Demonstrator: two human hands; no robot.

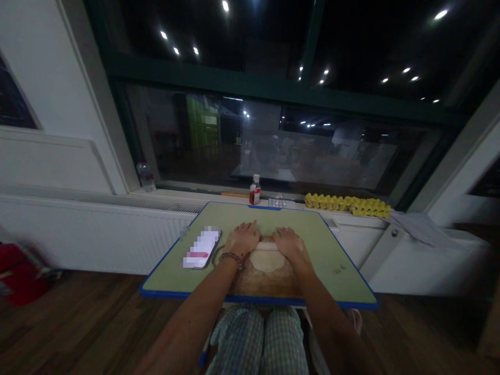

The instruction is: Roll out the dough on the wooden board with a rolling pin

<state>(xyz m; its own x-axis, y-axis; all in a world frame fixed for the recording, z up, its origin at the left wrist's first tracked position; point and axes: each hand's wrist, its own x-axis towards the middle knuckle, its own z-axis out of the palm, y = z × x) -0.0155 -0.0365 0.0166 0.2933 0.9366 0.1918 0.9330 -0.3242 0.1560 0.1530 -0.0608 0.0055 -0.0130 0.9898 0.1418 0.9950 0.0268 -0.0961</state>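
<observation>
A round, flat sheet of pale dough [267,262] lies on a brown wooden board [261,285]. Across its far edge runs a light rolling pin [270,246], its middle showing between my hands. My left hand [242,239] rests palm down over the pin's left end, fingers stretched forward and slightly apart. Over the right end lies my right hand [288,241], also palm down with its fingers extended. Both palms cover the ends of the pin. A beaded bracelet circles my left wrist.
The board sits on a small green table [179,278] with a blue edge. A lit phone [202,249] lies left of my hands. Behind, on the sill, are a small bottle with a red label [255,190], yellow egg cartons [347,204] and a clear plastic bottle [146,176].
</observation>
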